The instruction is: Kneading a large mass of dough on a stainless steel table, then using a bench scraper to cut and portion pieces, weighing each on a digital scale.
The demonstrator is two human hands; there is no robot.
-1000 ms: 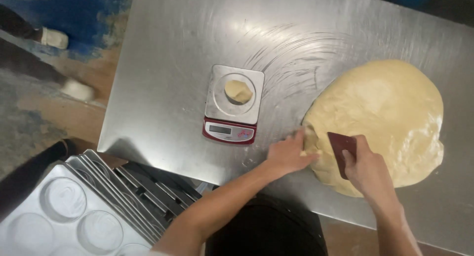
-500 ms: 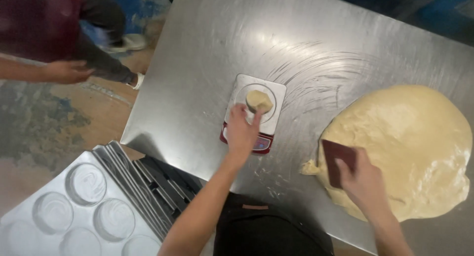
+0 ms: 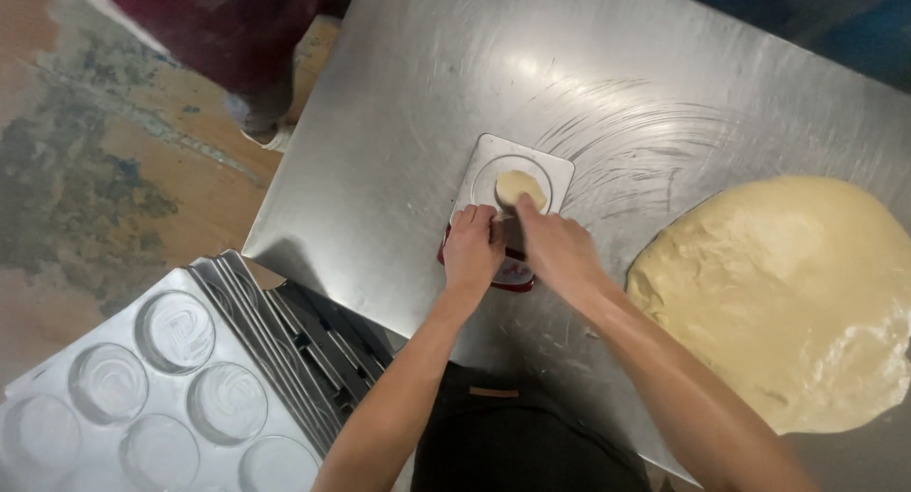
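- Both hands are brought together over the near edge of the scale (image 3: 512, 184), which sits on the bench (image 3: 380, 150).
- The left hand (image 3: 472, 250) is curled loosely, fingertips resting on the scale's white platform; whether anything is pinched beneath them cannot be told.
- The right hand (image 3: 560, 250) is stretched forward, fingers extended toward the dough piece (image 3: 521, 188) and just touching its near side; nothing is seen gripped in it.
- The dough piece is found just beyond the fingertips, on the round mark of the platform.
- The readout on the scale's red front is covered by both hands, so for a good weighing the hands are best lifted clear of the platform; any resting weight would likely falsify the figure.
- The piece is better handled lightly with fingertips than squeezed, being soft and probably sticky.
- The big dough mass (image 3: 788, 302) lies to the right of the right hand, well apart.
- A stack of trays (image 3: 171, 378) with round moulds is seen below and left of the left hand.
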